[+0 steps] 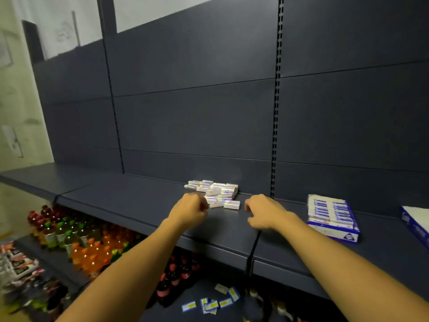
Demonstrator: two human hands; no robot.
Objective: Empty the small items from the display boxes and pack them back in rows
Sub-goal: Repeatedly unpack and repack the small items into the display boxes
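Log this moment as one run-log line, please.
loose items: heaped on shelf | display box: packed, right | left hand, right hand: beside heap
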